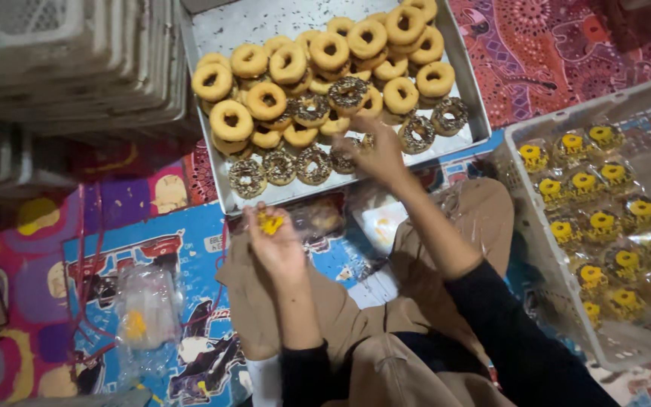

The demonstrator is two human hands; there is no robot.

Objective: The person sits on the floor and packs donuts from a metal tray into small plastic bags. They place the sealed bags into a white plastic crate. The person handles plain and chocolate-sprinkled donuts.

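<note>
A metal tray [227,30] ahead of me holds several plain glazed doughnuts [329,51] and several chocolate-sprinkled ones [280,167]. My right hand [374,154] reaches over the tray's near edge, fingers closing on a sprinkled doughnut. My left hand [274,241] is raised below the tray and pinches a small yellow sticker or label [269,223]. A clear plastic wrapper [318,218] lies just past that hand. My knees in tan trousers [446,226] sit under both arms.
At right a white plastic crate [536,256] holds several bagged doughnuts with yellow labels [600,222]. Stacked grey crates [69,68] stand at the upper left. A bundle of clear plastic bags [145,309] lies on the colourful mat [32,301].
</note>
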